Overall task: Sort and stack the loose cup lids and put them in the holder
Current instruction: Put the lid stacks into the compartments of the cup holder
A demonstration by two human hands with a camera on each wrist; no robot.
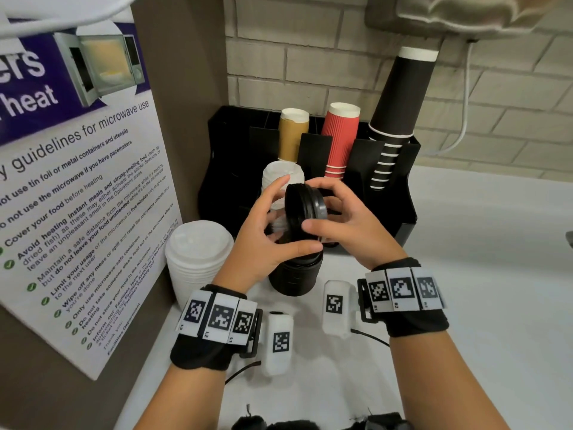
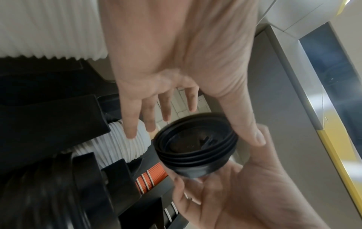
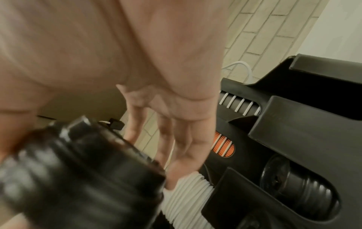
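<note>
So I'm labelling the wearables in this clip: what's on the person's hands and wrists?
Both hands are bare. The left wrist and right wrist each wear a black fabric band carrying a row of three white tiles printed with black square codes. A white box with one such code hangs from a black clip beside each band, trailing a thin black cable.

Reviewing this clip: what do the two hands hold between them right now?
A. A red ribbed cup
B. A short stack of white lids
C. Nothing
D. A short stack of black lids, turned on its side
D: in the head view the left hand and right hand pinch a few nested black lids on edge, above the black stack on the counter.
</note>
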